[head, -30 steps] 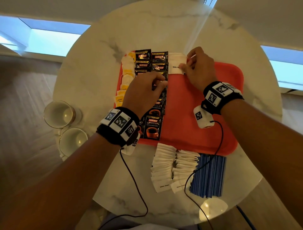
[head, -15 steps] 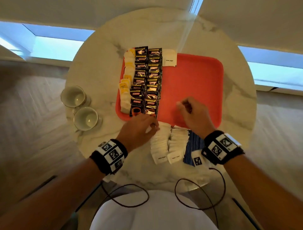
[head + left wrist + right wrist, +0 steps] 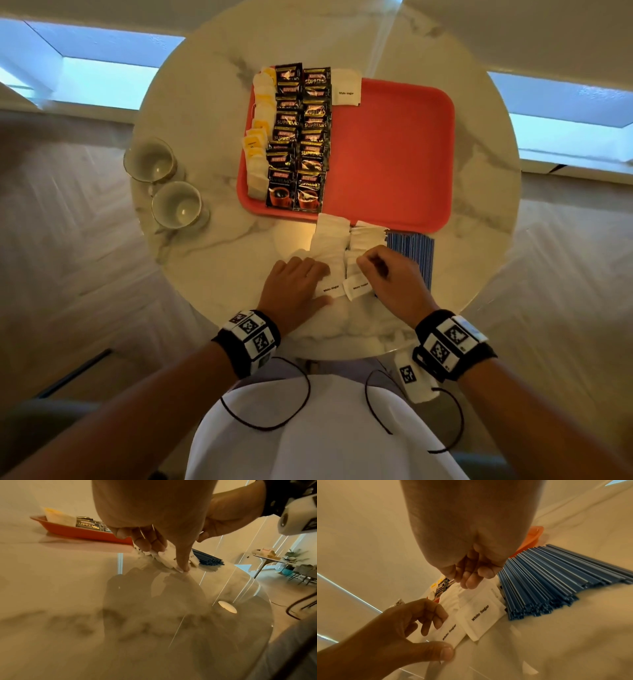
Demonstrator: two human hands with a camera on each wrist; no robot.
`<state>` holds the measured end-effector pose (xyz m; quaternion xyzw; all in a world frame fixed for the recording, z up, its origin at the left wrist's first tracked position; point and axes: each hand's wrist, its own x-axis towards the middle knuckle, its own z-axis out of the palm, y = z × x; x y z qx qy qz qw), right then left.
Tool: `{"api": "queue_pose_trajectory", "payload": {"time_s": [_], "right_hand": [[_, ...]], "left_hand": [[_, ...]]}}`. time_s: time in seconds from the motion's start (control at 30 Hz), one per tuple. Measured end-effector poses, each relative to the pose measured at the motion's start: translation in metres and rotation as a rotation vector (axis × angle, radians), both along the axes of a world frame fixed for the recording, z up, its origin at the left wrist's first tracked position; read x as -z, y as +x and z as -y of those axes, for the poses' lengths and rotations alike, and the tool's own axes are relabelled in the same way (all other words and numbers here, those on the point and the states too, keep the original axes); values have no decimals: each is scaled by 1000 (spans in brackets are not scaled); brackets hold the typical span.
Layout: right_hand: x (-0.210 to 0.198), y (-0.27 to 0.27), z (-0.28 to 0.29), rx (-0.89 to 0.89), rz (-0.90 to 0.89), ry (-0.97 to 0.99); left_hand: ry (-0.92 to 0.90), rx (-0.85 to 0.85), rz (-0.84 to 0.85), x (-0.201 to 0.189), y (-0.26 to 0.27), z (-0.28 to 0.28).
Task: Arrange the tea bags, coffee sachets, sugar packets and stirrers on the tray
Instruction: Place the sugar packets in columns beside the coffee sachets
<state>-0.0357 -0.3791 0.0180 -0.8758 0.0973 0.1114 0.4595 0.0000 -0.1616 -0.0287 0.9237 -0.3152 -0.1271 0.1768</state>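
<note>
The red tray (image 3: 394, 154) holds a column of tea bags (image 3: 260, 137), two columns of black coffee sachets (image 3: 301, 137) and one white sugar packet (image 3: 346, 87) at its far edge. Two rows of sugar packets (image 3: 330, 246) lie on the table in front of the tray, with blue stirrers (image 3: 412, 250) to their right. My left hand (image 3: 325, 286) pinches the nearest packet of the left row (image 3: 448, 632), thumb at its near edge and fingers on top. My right hand (image 3: 364, 262) hovers with curled fingers over the right row (image 3: 481, 615); nothing shows between its fingers.
Two empty cups (image 3: 150, 161) (image 3: 176, 205) stand at the left of the round marble table (image 3: 205, 260). The tray's right half is bare red plastic. The stirrers lie close to the table's near right edge.
Both hands have drawn back from the tray to the sugar rows near the table's front. One sugar packet stays at the tray's far edge. The head view has pulled back.
</note>
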Motion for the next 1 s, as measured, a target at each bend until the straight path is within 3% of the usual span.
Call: {"api": "queue_pose_trajectory", "payload": {"time_s": [0.2, 0.3, 0.63, 0.8, 1.0], "right_hand": [[9, -3, -7, -66, 20, -3], [10, -2, -11, -93, 17, 10], [17, 3, -23, -334, 83, -12], [13, 7, -9, -198, 37, 43], [13, 10, -3, -173, 4, 55]], "left_hand": [[160, -146, -114, -6, 1, 2], [228, -123, -190, -10, 6, -1], [-19, -16, -150, -24, 20, -16], [30, -98, -151, -17, 14, -7], [76, -132, -150, -12, 11, -1]]}}
